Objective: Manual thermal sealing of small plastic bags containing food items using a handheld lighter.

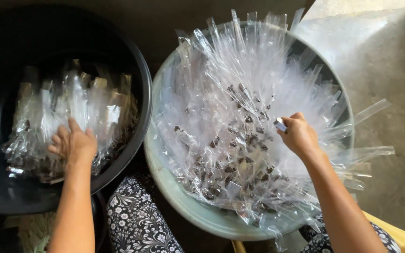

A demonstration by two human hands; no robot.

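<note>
1. the left hand [74, 143] is laid palm-down, fingers spread, on the heap of filled clear sachets [66, 117] inside the black tub [141, 84]; nothing is closed in its grip, the fingers only press on the top packets.
2. the right hand [298, 136] is held over the pale green basin [183, 206], its grip closed around a small light-coloured object [280, 124] that sticks out past the thumb; what that object is cannot be told.
3. the pile of long clear plastic sleeves [240, 93] fills the basin; dark bits are seen gathered at the lower ends, toward the near rim, while the empty tails fan upward and outward to the far rim and the right.
4. from the right grip the sleeves lie directly beneath and to the left, touching or just under the knuckles; their long axes run roughly from the near rim away toward the far rim.
5. the right hand is much the nearer to the sleeves; the left is well apart from them, separated by the two touching rims.
6. a patterned garment [137, 220] is seen between the tubs, over a concrete floor [390, 56].
</note>
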